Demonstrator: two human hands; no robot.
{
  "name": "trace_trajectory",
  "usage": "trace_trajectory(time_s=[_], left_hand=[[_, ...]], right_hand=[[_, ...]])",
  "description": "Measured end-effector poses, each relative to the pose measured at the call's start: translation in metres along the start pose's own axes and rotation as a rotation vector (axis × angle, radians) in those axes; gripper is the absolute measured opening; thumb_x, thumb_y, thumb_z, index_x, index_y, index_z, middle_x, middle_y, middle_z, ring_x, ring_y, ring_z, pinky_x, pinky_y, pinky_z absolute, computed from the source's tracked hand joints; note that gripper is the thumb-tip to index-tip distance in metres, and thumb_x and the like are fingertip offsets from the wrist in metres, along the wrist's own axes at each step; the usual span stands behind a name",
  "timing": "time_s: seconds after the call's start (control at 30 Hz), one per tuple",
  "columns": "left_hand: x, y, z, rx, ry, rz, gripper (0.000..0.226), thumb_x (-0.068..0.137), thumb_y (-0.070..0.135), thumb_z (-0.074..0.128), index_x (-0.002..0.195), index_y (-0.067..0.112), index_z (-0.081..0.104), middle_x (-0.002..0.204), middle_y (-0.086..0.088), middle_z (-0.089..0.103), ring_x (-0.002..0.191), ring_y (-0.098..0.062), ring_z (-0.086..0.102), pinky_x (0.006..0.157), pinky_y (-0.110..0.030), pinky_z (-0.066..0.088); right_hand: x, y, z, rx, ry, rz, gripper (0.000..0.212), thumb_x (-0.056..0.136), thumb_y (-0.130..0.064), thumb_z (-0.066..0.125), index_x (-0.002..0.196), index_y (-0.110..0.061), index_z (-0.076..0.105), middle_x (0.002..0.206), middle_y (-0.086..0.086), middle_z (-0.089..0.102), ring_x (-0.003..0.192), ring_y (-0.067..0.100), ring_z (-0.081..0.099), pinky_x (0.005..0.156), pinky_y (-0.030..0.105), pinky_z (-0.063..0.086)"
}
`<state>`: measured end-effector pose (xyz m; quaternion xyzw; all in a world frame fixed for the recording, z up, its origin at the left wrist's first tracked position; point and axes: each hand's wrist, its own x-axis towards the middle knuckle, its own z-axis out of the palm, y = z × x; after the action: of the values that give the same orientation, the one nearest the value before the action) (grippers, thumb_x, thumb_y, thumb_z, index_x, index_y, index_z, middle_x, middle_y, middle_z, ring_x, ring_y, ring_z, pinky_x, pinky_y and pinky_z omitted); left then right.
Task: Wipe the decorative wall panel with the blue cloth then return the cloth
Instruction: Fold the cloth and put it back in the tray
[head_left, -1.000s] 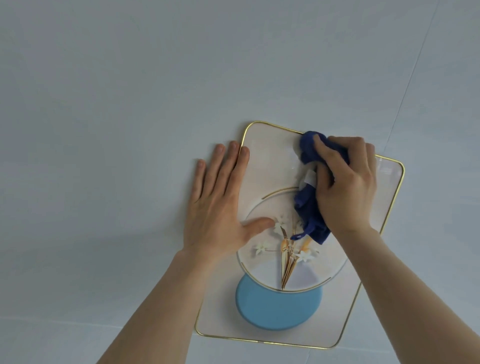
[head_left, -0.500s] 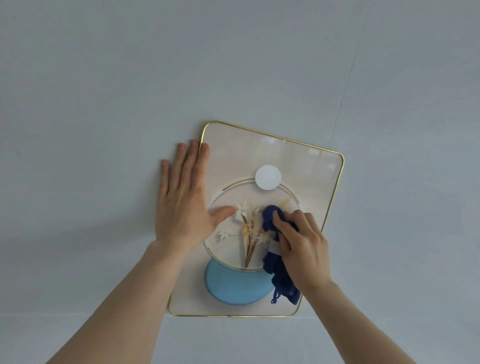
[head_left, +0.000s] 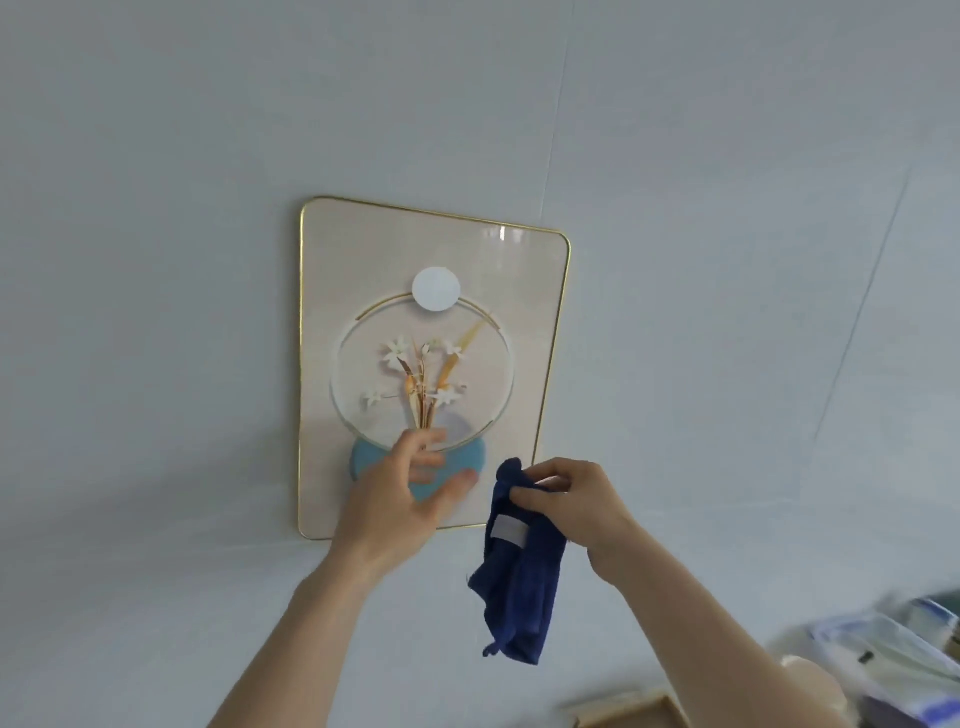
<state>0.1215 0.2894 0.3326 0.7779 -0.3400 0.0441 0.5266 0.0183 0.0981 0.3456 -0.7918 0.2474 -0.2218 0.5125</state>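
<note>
Pale grey wall (head_left: 156, 260) fills the background. By the right hand (head_left: 576, 506), the blue cloth (head_left: 519, 582) is pinched at its top, hanging lengthwise downward, off the upright decorative wall panel (head_left: 519, 291). Beside it, the left hand (head_left: 400, 499) is held open-fingered before the panel's lower part.

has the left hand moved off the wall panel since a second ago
Yes. The left hand lay flat on the panel's left gold edge; now it sits lower, in front of the bottom of the panel, fingers curled and open.
</note>
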Motion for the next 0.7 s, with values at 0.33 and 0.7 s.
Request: trace_trajectory(time_s=[0.33, 0.7], left_hand=[[-0.068, -0.035, 0.165, -0.163, -0.383, -0.356, 0.018, 0.091, 0.015, 0.072, 0.106, 0.022, 0.066, 0.093, -0.003, 0.078, 0.089, -0.023, 0.074, 0.081, -0.043, 0.061], [-0.076, -0.056, 0.311, -0.122, -0.339, -0.607, 0.020, 0.092, 0.011, 0.069, 0.108, 0.022, 0.063, 0.107, -0.006, 0.074, 0.098, -0.030, 0.073, 0.086, -0.053, 0.062]], right_hand=[[-0.017, 0.133, -0.081, 0.360, 0.059, 0.308, 0.039, 0.085, -0.016, 0.083, 0.117, -0.016, 0.062, 0.102, 0.014, 0.080, 0.092, 0.025, 0.078, 0.071, 0.040, 0.066], [-0.006, 0.320, -0.147, 0.213, 0.100, 0.547, 0.032, 0.091, -0.002, 0.071, 0.119, -0.010, 0.060, 0.104, 0.015, 0.074, 0.087, 0.032, 0.077, 0.064, 0.046, 0.067]])
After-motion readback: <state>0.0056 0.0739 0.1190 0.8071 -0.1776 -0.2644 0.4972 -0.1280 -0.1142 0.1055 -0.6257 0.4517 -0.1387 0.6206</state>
